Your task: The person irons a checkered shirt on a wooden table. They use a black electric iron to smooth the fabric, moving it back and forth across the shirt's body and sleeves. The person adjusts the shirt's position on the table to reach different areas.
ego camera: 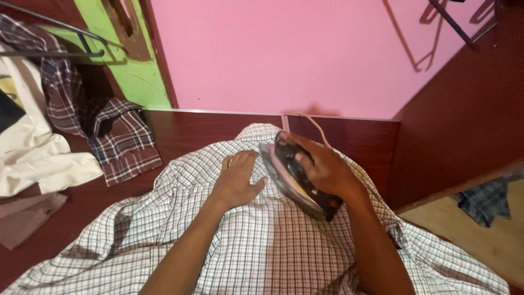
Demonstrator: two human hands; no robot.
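My right hand grips the iron, tilted on its edge, long axis running away from me. Just left of it, my left hand lies flat, fingers spread, on the checked shirt covering the tabletop.

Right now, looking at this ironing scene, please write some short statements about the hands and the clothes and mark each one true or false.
1. The right hand grips the iron. True.
2. The left hand lies flat on the white checked shirt. True.
3. The iron lies flat on the table, away from the shirt. False: it is tilted on its edge over the shirt.
4. The wall behind the table is blue. False: it is pink.
5. A dark plaid garment lies at the left on the dark red table. True.
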